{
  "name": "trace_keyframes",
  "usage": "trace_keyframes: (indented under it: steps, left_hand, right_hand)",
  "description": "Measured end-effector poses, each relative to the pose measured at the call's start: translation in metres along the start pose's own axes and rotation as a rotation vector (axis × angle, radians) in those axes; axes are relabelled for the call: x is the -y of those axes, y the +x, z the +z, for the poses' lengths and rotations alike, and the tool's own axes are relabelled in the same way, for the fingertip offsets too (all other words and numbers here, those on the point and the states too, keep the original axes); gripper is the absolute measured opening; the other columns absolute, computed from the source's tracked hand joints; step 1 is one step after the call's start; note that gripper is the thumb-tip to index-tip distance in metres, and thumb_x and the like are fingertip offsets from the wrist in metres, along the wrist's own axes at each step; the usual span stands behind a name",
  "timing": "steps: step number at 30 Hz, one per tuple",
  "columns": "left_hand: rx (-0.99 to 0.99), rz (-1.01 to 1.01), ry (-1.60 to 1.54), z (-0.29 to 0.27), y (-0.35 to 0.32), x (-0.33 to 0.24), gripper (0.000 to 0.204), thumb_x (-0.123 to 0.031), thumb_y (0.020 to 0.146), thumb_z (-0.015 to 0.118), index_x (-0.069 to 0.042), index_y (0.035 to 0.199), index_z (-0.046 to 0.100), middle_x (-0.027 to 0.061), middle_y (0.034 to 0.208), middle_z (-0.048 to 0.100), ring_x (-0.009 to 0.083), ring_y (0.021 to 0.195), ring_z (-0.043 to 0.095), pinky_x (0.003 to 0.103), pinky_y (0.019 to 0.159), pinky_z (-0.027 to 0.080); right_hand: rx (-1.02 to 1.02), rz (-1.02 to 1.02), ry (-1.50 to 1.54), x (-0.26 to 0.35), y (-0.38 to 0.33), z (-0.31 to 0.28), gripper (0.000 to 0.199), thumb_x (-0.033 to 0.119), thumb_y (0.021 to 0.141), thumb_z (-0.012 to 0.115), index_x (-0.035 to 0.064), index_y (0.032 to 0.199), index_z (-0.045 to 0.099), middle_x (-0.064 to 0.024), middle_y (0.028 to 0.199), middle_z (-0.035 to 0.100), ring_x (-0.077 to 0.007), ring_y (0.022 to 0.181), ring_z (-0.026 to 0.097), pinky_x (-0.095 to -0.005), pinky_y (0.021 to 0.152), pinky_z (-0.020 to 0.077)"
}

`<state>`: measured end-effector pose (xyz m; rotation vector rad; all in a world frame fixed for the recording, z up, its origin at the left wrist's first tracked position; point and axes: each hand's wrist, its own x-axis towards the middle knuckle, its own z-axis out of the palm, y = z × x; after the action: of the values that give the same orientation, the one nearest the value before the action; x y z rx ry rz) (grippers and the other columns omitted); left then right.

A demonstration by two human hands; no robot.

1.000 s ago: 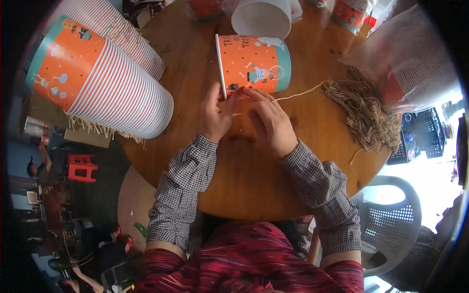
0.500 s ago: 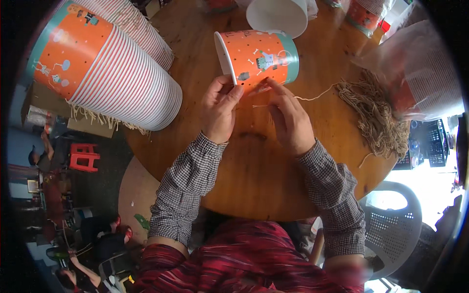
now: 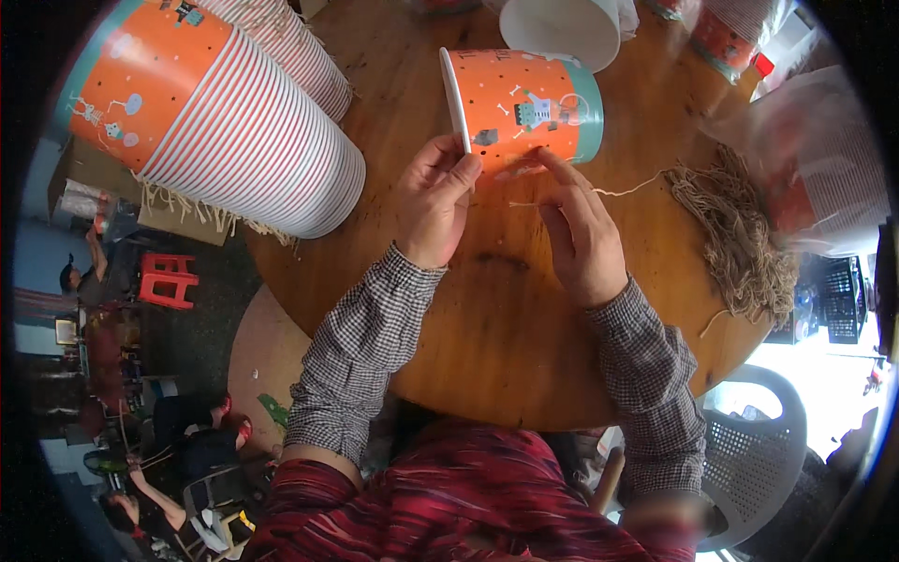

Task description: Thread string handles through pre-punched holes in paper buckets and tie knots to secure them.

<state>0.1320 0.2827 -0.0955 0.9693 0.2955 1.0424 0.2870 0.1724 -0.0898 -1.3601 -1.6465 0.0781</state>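
An orange paper bucket (image 3: 510,117) with a teal base band and cartoon figures lies on its side over the table, its white rim toward the left. My left hand (image 3: 440,192) grips that rim, thumb outside and fingers behind it. At the bucket's lower side is my right hand (image 3: 585,229), its index finger against the orange wall and the other fingers curled. A beige string (image 3: 629,190) runs behind the right hand, and its short end shows left of the fingers, so it appears pinched there. The inside of the bucket is hidden.
A tall stack of nested buckets (image 3: 253,131) leans at the left, with another stack behind. Beyond my bucket is a white tub (image 3: 562,33). A bundle of beige strings (image 3: 735,244) lies right, beside bagged buckets (image 3: 815,169). A grey chair (image 3: 754,459) stands by the round wooden table (image 3: 487,356).
The whole scene has shifted a little to the right in the view. Both hands keep nearly the same grip and place on the bucket.
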Motion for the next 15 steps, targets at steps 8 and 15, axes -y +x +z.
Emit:
trace_keyframes:
  steps: [8, 15]
  left_hand:
    - [-0.015, 0.003, 0.052, 0.008, -0.002, -0.006, 0.025, -0.007, 0.093, 0.056, 0.005, 0.114, 0.055, 0.008, 0.111, 0.061, 0.0146, 0.105, 0.057, 0.029, 0.094, 0.044]
    - [-0.037, 0.045, 0.114, 0.005, -0.001, -0.003, 0.019, -0.011, 0.093, 0.058, 0.001, 0.108, 0.058, 0.0065, 0.104, 0.064, 0.0138, 0.093, 0.059, 0.028, 0.079, 0.046]
  right_hand:
    - [-0.012, -0.049, -0.044, -0.001, 0.001, 0.001, 0.009, 0.0, 0.086, 0.056, -0.0007, 0.093, 0.052, -0.0215, 0.13, 0.05, -0.0379, 0.122, 0.048, -0.0425, 0.096, 0.0446]
    - [0.004, -0.033, -0.053, 0.0, 0.001, 0.0, 0.011, 0.001, 0.086, 0.057, -0.0004, 0.095, 0.052, -0.0204, 0.131, 0.05, -0.0367, 0.122, 0.048, -0.0422, 0.096, 0.0443]
